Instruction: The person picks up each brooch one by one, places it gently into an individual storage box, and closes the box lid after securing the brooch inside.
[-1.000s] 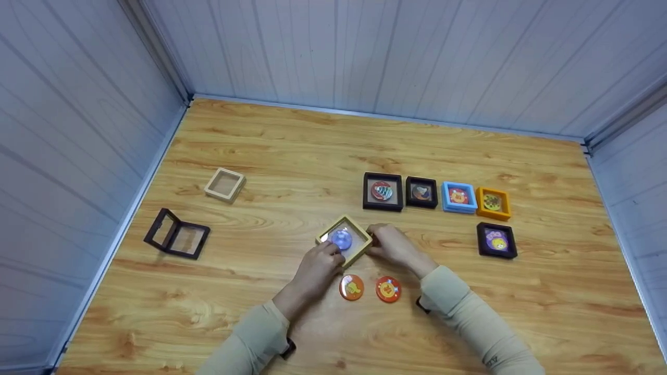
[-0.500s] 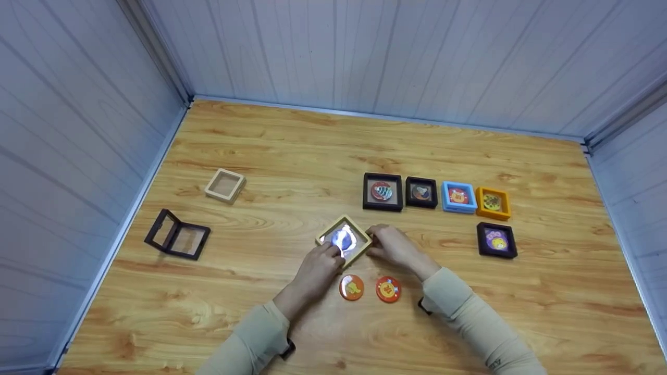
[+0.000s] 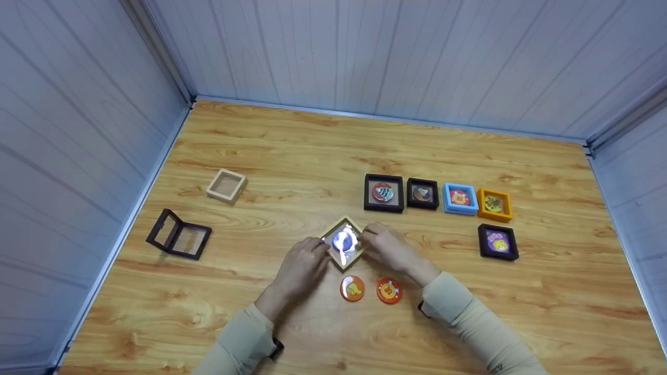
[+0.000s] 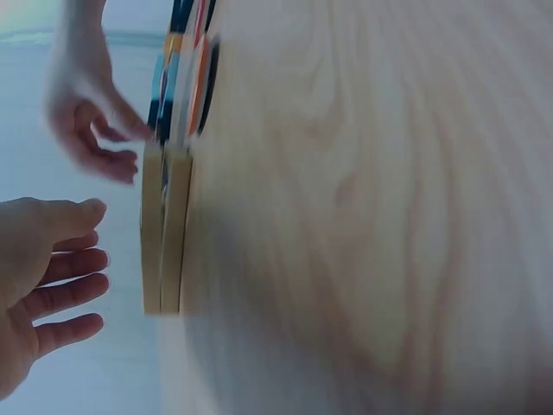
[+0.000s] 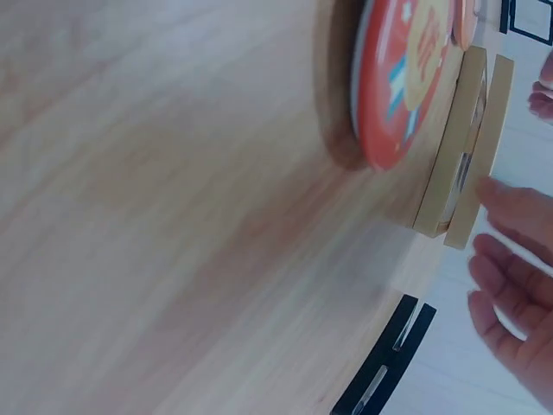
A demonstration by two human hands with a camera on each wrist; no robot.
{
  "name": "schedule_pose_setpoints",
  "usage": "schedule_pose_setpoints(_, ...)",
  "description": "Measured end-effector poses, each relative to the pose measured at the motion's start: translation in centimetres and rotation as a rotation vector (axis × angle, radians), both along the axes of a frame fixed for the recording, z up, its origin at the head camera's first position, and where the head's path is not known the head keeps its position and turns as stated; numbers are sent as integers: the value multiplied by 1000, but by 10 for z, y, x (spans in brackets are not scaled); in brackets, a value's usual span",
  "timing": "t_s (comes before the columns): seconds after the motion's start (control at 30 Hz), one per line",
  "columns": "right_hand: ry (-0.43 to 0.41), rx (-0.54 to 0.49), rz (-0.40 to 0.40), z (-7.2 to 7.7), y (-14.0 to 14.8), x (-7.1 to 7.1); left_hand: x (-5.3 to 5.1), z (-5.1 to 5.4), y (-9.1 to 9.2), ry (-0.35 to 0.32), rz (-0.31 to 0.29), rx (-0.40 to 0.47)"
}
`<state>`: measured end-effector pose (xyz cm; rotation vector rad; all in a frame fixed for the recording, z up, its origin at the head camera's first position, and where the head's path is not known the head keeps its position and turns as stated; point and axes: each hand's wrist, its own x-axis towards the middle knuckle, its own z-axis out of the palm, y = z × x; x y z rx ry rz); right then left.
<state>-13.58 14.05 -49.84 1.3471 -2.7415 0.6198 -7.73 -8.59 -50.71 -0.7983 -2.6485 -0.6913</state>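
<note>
A tan square display frame lies cornerwise on the table with a round blue-purple badge inside, partly under glare. Its two halves lie almost together, a thin gap showing along the side of the frame in the left wrist view. My left hand is at the frame's left corner; its fingers are loosely extended and apart from it in the left wrist view. My right hand is at the right corner, the thumb appearing to touch the upper half. Nearer me lie an orange badge and a red badge.
Filled frames stand to the right: a large black one, a small black one, a blue one, an orange one and another black one. Left are a beige frame and an opened black frame.
My left hand has drawn back to the left from the frame's lower left edge. My right hand has shifted slightly left, over the right corner. The frame has barely moved.
</note>
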Motion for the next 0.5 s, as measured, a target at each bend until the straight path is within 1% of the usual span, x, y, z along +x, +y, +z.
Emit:
schedule_pose_setpoints(0.1,26,-12,56,-2,-2,-1,-2,2,-13,29,60,23)
schedule_pose_setpoints(0.2,31,3,91,-3,-3,-1,-3,3,-27,57,128,46)
schedule_pose_setpoints(0.4,5,59,136,-2,-4,-1,-7,6,-57,62,283,99)
schedule_pose_setpoints(0.5,1,65,147,-2,-3,-1,-8,7,-74,93,349,125)
